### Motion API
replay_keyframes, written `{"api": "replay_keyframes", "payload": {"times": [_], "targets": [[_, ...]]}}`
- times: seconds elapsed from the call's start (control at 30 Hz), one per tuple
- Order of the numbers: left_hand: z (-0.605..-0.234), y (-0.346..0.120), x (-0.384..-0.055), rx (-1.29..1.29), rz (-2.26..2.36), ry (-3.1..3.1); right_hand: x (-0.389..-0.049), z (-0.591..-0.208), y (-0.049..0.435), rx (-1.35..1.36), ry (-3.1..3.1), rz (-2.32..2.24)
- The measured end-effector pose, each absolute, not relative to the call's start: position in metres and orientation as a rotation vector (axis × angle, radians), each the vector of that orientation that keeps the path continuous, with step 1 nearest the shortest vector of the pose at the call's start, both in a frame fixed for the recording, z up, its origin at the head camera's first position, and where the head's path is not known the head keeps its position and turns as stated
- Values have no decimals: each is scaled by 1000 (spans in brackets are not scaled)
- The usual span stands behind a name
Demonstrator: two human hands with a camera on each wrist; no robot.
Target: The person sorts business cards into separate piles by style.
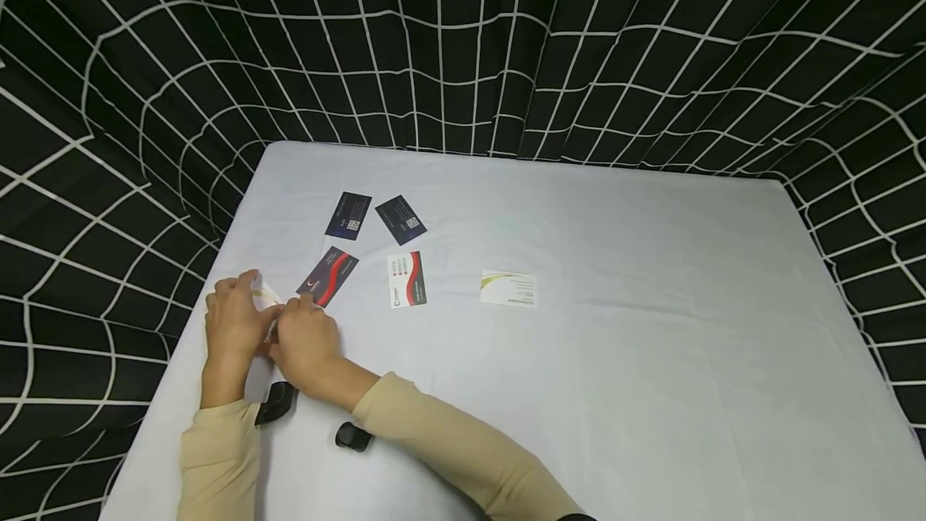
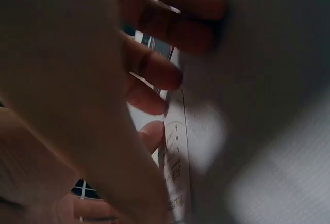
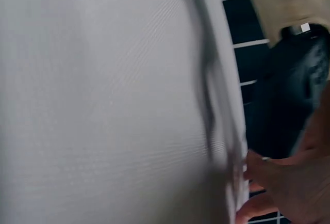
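White and gold show on a small card [image 1: 266, 294] at the left of the frame, partly hidden between the two hands on the white tabletop [image 1: 651, 328]. The left hand [image 1: 235, 316] is on the left side of this card, with its fingers bent over and around it. The right hand [image 1: 309, 342] is just to the right, with its fingers tucked in close to the left hand. I cannot tell if the fingers of either hand grip the card, because the hands hide too much. In the left wrist view, the fingers look dark and spread apart, near a white card edge with tiny print. Just above the right hand lies a dark card with a red wave [image 1: 328, 276], tilted. Higher up are two dark cards with little square codes: one on the left [image 1: 349, 215] and one on the right [image 1: 401, 219], leaning the other way. Near the middle of the frame lies a white card with red and grey [image 1: 408, 280], and to its right a white card with a gold curve [image 1: 509, 289]. Tan sleeves [image 1: 220, 457] cover both arms. Black cloth with white lines [image 1: 448, 47] hangs behind the tabletop.
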State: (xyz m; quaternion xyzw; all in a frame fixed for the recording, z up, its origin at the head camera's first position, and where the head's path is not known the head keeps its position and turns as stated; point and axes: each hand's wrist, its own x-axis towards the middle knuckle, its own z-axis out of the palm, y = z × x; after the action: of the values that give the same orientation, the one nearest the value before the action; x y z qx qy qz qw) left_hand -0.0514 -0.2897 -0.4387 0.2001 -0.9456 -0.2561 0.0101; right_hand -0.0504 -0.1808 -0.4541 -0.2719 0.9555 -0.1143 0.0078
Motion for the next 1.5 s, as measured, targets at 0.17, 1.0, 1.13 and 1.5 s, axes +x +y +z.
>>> {"api": "replay_keyframes", "payload": {"times": [0.17, 1.0, 1.13, 1.5], "targets": [[-440, -288, -47, 730, -873, -2926, -52, -459, -183, -745, 2995, -281], [-437, -305, -26, 697, -1152, -2849, -65, -456, -164, -715, 2863, -595], [-432, -303, -29, 674, -1265, -2813, -79, -455, -148, -677, 2657, -1028], [-428, -266, -52, 708, -1752, -2565, -107, -448, -88, -289, 2144, -1720]]}}
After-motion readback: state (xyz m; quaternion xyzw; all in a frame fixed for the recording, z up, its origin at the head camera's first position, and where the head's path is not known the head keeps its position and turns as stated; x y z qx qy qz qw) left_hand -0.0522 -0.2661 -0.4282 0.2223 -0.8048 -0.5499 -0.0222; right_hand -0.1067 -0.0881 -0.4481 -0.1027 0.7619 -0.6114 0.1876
